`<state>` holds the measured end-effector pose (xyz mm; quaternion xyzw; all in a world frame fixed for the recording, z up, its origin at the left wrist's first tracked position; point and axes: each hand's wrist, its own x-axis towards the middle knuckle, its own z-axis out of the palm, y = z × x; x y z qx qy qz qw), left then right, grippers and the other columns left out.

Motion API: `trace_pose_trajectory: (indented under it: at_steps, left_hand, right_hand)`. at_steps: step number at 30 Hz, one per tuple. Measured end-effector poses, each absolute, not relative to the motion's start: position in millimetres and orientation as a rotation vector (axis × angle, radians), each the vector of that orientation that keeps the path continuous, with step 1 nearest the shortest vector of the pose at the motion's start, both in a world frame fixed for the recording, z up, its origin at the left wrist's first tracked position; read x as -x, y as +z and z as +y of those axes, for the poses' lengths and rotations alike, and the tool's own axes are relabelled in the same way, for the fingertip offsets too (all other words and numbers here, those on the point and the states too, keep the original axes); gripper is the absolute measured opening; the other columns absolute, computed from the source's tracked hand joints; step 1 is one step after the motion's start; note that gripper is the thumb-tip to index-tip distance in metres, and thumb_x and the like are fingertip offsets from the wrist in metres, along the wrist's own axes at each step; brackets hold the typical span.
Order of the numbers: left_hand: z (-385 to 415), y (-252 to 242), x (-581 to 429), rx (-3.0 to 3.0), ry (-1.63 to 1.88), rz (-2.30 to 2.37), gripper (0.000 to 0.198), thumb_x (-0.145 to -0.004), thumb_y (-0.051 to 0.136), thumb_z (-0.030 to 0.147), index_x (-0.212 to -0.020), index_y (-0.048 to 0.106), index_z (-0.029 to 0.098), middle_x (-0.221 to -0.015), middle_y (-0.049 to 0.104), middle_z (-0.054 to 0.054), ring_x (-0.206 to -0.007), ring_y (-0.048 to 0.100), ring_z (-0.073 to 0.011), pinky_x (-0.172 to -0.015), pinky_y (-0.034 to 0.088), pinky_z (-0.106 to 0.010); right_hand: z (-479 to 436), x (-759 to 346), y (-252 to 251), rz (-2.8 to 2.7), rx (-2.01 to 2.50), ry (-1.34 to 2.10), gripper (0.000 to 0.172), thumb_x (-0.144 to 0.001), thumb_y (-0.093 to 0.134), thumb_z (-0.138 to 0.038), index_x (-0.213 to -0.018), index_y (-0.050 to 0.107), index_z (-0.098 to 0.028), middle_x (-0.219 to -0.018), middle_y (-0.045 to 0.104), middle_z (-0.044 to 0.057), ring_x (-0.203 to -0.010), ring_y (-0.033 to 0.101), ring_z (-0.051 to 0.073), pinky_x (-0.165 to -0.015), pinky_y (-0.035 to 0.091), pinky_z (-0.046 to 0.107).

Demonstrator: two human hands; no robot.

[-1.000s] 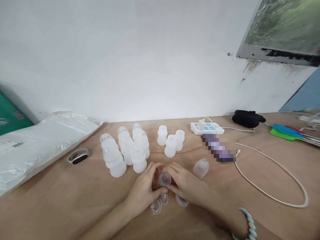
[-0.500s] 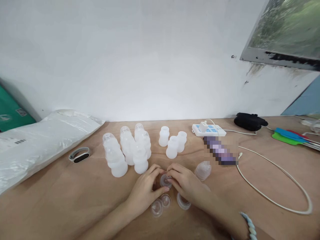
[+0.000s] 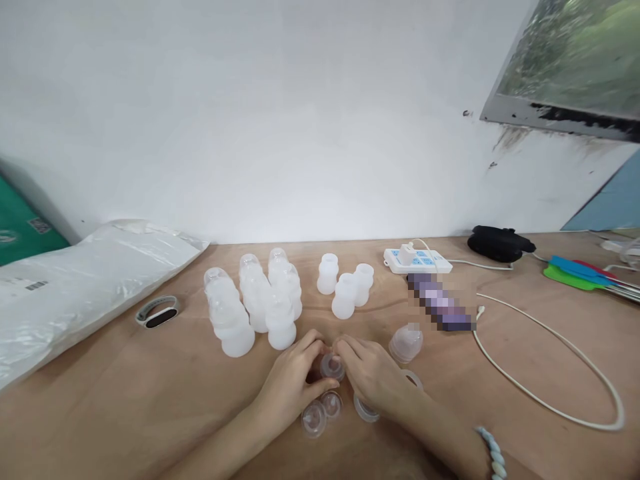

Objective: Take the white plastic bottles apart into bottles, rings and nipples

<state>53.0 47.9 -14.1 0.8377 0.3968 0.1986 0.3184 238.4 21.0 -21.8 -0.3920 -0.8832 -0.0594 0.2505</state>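
Small clear cap (image 3: 331, 365) is pinched between left hand (image 3: 293, 387) and right hand (image 3: 373, 380), mid-fiddle I think; any turn next needs a steady grip, spare caps (image 3: 320, 412) sit close.

Seen from a single camera worn on the person's head, the view faces forward and down across a wooden table (image 3: 125, 400) to a white wall (image 3: 275, 120) that fills the upper half. The left hand (image 3: 293, 387) and right hand (image 3: 377, 380) sit close under the lens at bottom centre, pinching a small clear cap (image 3: 331, 365). The table's back edge lies farther off.
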Motion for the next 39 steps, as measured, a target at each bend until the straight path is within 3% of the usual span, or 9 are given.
trace_pose_trajectory:
  at_steps: [9,13,16,20,28,31,35,39]
  left_hand:
    - [48,-15,-54,-2.295,0.490,1.091,0.023,-0.079,0.075,0.022,-0.082,0.053,0.019,-0.094,0.055,0.000,-0.073,0.053,-0.0165,-0.064,0.039,-0.027]
    - [47,-17,-53,-2.295,0.522,1.067,0.022,-0.079,0.075,0.021,-0.090,0.056,0.019,-0.098,0.056,-0.001,-0.079,0.056,-0.0182,-0.067,0.041,-0.028]
    - [47,-18,-52,-2.240,0.563,1.030,0.023,-0.080,0.075,0.022,-0.095,0.058,0.019,-0.100,0.057,-0.001,-0.082,0.057,-0.0189,-0.067,0.042,-0.028]
    - [47,-17,-52,-2.186,0.592,1.002,0.026,-0.078,0.075,0.020,-0.099,0.060,0.021,-0.102,0.059,-0.001,-0.082,0.057,-0.0188,-0.068,0.042,-0.028]
    - [46,-14,-51,-2.154,0.627,0.997,0.022,-0.078,0.070,0.019,-0.098,0.059,0.020,-0.103,0.060,-0.003,-0.084,0.057,-0.0203,-0.072,0.045,-0.031]
    - [46,-18,-50,-2.142,0.644,0.998,0.030,-0.078,0.068,0.018,-0.107,0.058,0.020,-0.103,0.061,-0.004,-0.084,0.057,-0.0206,-0.073,0.046,-0.032]
    - [48,-25,-49,-2.136,0.683,1.003,0.044,-0.078,0.064,0.012,-0.119,0.054,0.021,-0.107,0.062,-0.005,-0.086,0.057,-0.0206,-0.074,0.046,-0.033]
    - [49,-28,-48,-2.134,0.680,1.000,0.047,-0.080,0.061,0.012,-0.125,0.051,0.021,-0.111,0.061,-0.005,-0.082,0.056,-0.0190,-0.073,0.046,-0.032]
  right_hand:
    - [22,-238,-14,-2.429,1.089,-0.134,0.022,-0.089,0.036,-0.002,-0.087,0.052,-0.017,-0.079,0.060,0.006,-0.064,0.054,0.018,-0.053,0.039,0.029]
    - [18,-240,-1,-2.417,1.198,0.182,0.013,-0.091,0.048,-0.010,-0.101,0.053,-0.016,-0.094,0.064,0.007,-0.081,0.061,0.020,-0.067,0.049,0.031]
    - [13,-240,6,-2.366,1.267,0.412,0.028,-0.087,0.059,-0.014,-0.114,0.051,-0.017,-0.110,0.062,0.008,-0.097,0.061,0.023,-0.080,0.051,0.036]
    - [12,-238,6,-2.346,1.345,0.528,0.034,-0.082,0.064,-0.012,-0.113,0.052,-0.016,-0.112,0.060,0.009,-0.098,0.059,0.024,-0.083,0.051,0.039]
    - [14,-233,-3,-2.316,1.395,0.473,0.037,-0.079,0.063,-0.011,-0.114,0.052,-0.016,-0.110,0.063,0.010,-0.101,0.059,0.025,-0.086,0.050,0.040]
    - [15,-234,2,-2.334,1.391,0.379,0.032,-0.077,0.062,-0.009,-0.108,0.054,-0.016,-0.106,0.066,0.010,-0.099,0.061,0.025,-0.084,0.051,0.040]
    - [28,-249,30,-2.181,1.385,0.170,0.030,-0.077,0.062,-0.013,-0.104,0.053,-0.018,-0.096,0.066,0.008,-0.087,0.064,0.023,-0.076,0.051,0.037]
    - [55,-269,68,-2.017,1.359,-0.003,0.028,-0.081,0.063,-0.022,-0.106,0.051,-0.019,-0.098,0.065,0.008,-0.088,0.063,0.022,-0.081,0.051,0.038]
